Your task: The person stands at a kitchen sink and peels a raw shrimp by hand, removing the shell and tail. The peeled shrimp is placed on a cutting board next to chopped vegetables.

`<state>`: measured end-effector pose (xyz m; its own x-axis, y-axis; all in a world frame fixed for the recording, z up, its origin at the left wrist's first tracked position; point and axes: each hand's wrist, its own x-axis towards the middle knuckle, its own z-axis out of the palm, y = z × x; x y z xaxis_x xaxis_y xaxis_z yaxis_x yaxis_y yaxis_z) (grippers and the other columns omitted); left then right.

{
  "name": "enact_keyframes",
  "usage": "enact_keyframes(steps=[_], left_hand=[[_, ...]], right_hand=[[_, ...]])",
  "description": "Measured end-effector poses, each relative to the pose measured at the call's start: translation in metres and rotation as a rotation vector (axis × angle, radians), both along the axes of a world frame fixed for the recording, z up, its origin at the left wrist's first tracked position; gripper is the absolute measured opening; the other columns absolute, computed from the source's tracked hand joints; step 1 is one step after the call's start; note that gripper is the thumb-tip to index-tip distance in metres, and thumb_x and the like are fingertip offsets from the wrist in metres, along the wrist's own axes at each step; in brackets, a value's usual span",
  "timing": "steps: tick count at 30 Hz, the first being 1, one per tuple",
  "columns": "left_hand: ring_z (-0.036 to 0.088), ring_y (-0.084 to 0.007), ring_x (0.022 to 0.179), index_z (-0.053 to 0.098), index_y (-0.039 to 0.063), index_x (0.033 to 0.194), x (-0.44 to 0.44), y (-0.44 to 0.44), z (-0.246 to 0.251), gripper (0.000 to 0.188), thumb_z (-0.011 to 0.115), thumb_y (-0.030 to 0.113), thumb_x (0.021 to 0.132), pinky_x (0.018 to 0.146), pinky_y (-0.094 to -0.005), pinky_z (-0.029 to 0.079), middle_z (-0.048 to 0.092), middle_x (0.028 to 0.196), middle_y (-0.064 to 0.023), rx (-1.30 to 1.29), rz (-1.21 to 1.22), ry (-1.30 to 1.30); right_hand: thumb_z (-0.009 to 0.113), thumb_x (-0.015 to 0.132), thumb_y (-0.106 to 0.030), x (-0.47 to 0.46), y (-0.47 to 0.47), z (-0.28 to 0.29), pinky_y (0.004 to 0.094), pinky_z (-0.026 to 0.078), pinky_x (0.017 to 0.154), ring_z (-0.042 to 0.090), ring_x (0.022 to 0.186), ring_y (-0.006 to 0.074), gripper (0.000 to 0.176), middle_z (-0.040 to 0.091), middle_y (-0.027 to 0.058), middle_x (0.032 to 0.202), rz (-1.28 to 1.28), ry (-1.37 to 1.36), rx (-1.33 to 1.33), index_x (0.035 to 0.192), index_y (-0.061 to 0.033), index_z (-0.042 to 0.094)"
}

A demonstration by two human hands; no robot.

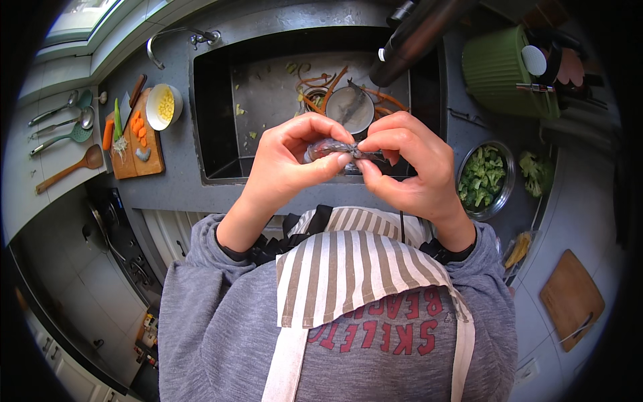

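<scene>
Between the fingertips of both hands, over the front edge of the sink (281, 105), is a raw grey shrimp (329, 147). My left hand (301, 151) pinches its thicker part with thumb and forefinger. At the thin, dark end, my right hand (409, 158) grips it with thumb and forefinger. Just beyond the hands, a round white bowl (340, 102) stands in the sink with another grey shrimp (355, 103) in it. Orange vegetable peels (335, 86) and green scraps lie around the bowl. One peeled shrimp (143, 154) rests on a wooden cutting board (150, 168) at the left.
Carrot slices (136, 125), a green onion (118, 123) and a knife (134, 93) are on the board, beside a bowl of yellow corn kernels (166, 106). A faucet (158, 50) stands behind. At the right are a bowl of broccoli (485, 176) and a green container (495, 70).
</scene>
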<state>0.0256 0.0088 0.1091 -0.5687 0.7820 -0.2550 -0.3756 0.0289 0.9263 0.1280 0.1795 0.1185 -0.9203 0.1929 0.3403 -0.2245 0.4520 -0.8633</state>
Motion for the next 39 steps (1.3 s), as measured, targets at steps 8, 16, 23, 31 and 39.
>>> enact_keyframes(steps=[8, 16, 23, 31, 39], left_hand=[[0.059, -0.0097, 0.087, 0.062, -0.002, 0.096, 0.001, -0.001, 0.003, 0.023, 0.071, 0.003, 0.076, 0.078, -0.0230, 0.048, 0.063, 0.093, -0.0046, -0.051, 0.014, 0.024], [0.059, -0.0086, 0.085, 0.063, -0.001, 0.096, 0.000, 0.000, 0.005, 0.023, 0.072, 0.004, 0.076, 0.077, -0.0222, 0.048, 0.063, 0.092, -0.0037, -0.066, -0.017, 0.011], [0.059, -0.0076, 0.083, 0.063, -0.001, 0.094, 0.000, 0.002, 0.006, 0.022, 0.071, 0.003, 0.074, 0.075, -0.0215, 0.048, 0.063, 0.090, -0.0028, -0.103, -0.023, 0.033], [0.059, -0.0098, 0.085, 0.061, -0.001, 0.093, 0.002, 0.004, 0.005, 0.022, 0.071, 0.002, 0.074, 0.078, -0.0233, 0.047, 0.063, 0.092, -0.0053, -0.114, -0.004, -0.005], [0.058, -0.0086, 0.085, 0.063, -0.003, 0.095, -0.002, -0.003, 0.005, 0.022, 0.068, 0.000, 0.074, 0.076, -0.0220, 0.047, 0.062, 0.094, -0.0042, -0.032, -0.002, 0.017]], right_hand=[[0.069, 0.061, 0.005, 0.002, 0.000, 0.001, 0.0304, 0.049, 0.055, 0.062, 0.065, 0.0220, 0.025, 0.060, 0.0083, 0.077, -0.013, 0.023, 0.087, 0.083, -0.0037, 0.060], [0.065, 0.059, 0.010, -0.001, 0.002, -0.004, 0.0216, 0.040, 0.045, 0.052, 0.055, 0.0114, 0.026, 0.061, 0.0064, 0.075, 0.005, 0.110, 0.101, 0.082, -0.0029, 0.060], [0.063, 0.058, 0.008, -0.002, 0.005, -0.001, 0.0221, 0.039, 0.044, 0.050, 0.052, 0.0114, 0.025, 0.060, 0.0057, 0.072, 0.008, 0.075, 0.120, 0.079, -0.0028, 0.058], [0.063, 0.057, 0.007, 0.000, 0.005, 0.003, 0.0309, 0.047, 0.052, 0.058, 0.059, 0.0234, 0.023, 0.056, 0.0082, 0.069, -0.036, 0.010, 0.162, 0.076, -0.0028, 0.056], [0.060, 0.057, 0.011, 0.003, 0.016, 0.003, 0.0217, 0.039, 0.048, 0.050, 0.054, 0.0106, 0.026, 0.059, 0.0072, 0.075, -0.082, 0.006, 0.018, 0.080, -0.0018, 0.059]])
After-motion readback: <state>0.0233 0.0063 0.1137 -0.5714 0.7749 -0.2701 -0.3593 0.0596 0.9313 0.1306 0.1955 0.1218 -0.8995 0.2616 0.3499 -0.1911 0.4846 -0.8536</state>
